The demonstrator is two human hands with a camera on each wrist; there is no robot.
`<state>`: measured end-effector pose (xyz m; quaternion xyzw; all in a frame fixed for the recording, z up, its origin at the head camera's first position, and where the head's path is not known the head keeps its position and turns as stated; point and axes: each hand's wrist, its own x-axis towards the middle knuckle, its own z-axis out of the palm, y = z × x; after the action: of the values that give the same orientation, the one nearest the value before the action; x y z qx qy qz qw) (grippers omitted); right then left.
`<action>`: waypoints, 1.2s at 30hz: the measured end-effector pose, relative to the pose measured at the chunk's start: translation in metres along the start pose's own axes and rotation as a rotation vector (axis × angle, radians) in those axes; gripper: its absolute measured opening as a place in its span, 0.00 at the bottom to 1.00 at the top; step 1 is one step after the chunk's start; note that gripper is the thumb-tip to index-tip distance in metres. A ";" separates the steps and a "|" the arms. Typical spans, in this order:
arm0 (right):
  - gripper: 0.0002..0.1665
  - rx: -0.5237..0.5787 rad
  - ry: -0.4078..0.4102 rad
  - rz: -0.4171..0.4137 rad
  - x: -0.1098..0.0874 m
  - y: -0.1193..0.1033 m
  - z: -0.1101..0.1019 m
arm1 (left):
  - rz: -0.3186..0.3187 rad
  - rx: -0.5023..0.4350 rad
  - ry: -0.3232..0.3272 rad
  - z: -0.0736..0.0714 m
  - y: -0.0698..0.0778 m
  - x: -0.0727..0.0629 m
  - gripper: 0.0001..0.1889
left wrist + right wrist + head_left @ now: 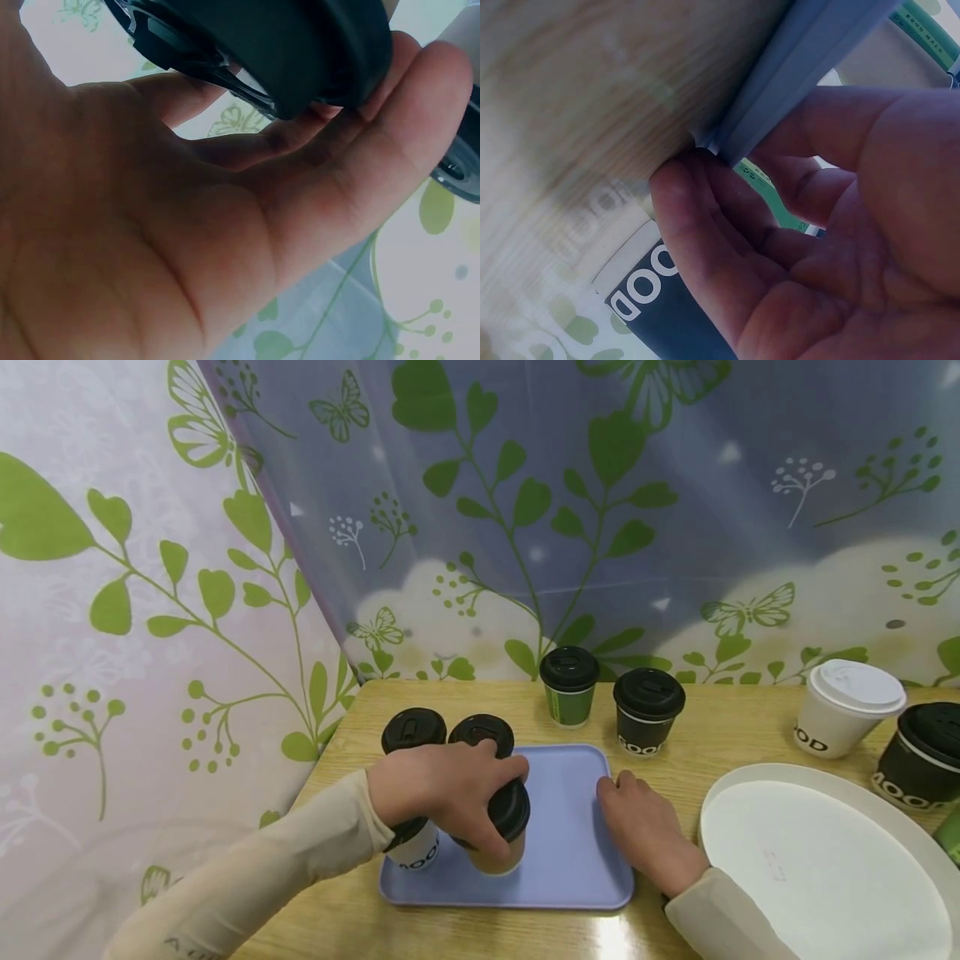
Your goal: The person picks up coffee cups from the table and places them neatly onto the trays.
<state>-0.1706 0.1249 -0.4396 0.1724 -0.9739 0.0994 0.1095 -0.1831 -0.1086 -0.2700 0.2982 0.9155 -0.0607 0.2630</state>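
Note:
My left hand [457,785] grips a brown paper coffee cup [498,858] by its black lid [300,52], fingers spread around the lid's side. That cup is over the front left of a lilac-blue tray [558,827]. Beside it on the tray is a white-sided cup [417,853] with black lettering, its top partly hidden by my left wrist. Behind the hand are two more black-lidded cups, one at the left [412,727] and one [483,732] partly covered by my fingers. At the tray's right edge, my right hand [648,827] pinches the rim [802,82].
Behind the tray stand a green cup [570,689] and a black cup [648,714]. A round white tray [825,860] lies at the right, with a white-lidded cup [843,710] and a black cup [922,756] beyond it. A patterned curtain [525,527] backs the wooden table [345,747].

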 end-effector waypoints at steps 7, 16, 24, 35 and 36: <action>0.02 -0.005 -0.004 0.000 0.000 0.000 0.001 | -0.015 -0.009 -0.006 0.007 -0.001 0.003 0.36; 0.04 -0.014 0.009 -0.001 0.000 0.000 0.002 | -0.035 0.002 -0.015 0.012 -0.004 0.007 0.37; 0.03 -0.018 -0.015 0.002 0.001 -0.001 0.001 | -0.033 -0.013 -0.015 0.016 -0.004 0.011 0.37; 0.04 -0.014 -0.001 0.003 0.001 0.000 0.001 | -0.042 -0.025 -0.027 0.019 -0.005 0.015 0.38; 0.04 -0.014 -0.003 0.003 0.001 0.000 0.001 | -0.043 -0.021 -0.024 0.020 -0.005 0.015 0.38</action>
<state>-0.1717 0.1241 -0.4404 0.1704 -0.9749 0.0926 0.1092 -0.1878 -0.1101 -0.2952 0.2749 0.9190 -0.0602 0.2760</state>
